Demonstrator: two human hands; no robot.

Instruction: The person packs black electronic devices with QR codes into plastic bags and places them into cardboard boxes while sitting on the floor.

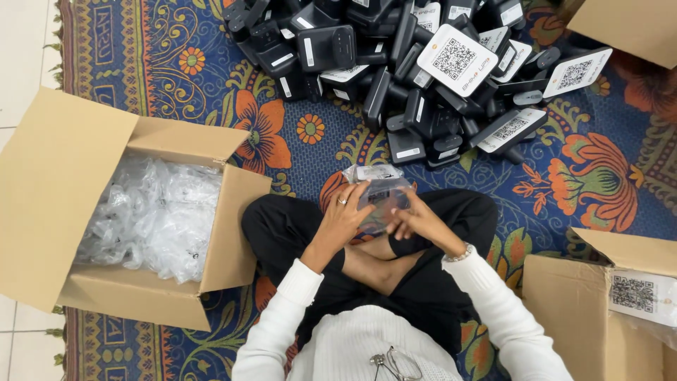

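Nearest the camera, a pair of glasses (396,365) hangs at the front of the person's white sweater, and the two white sleeves reach forward over crossed legs in black trousers. The left hand (343,214), with a ring on one finger, is closed around the left side of a clear plastic bag (381,194) that has a small dark device inside it; the right hand (417,221), with a bracelet at the wrist, grips the same bag from the right side, its fingers curled against the plastic. The bag is held above the lap, over the middle of the patterned rug (310,134), with its crumpled open end pointing away from the person. Just beside the left knee, on the rug's left edge and partly over the pale tiled floor (21,63), stands an open cardboard box (56,176) filled with loose clear plastic bags (155,215). By the right knee, at the rug's near right corner, a second cardboard box (585,310) carries a white label with a square code. Farther out, along the rug's far edge, lies a pile of black devices (395,70), several with white square-code cards on top. A third cardboard box (631,25) shows at the far right corner.
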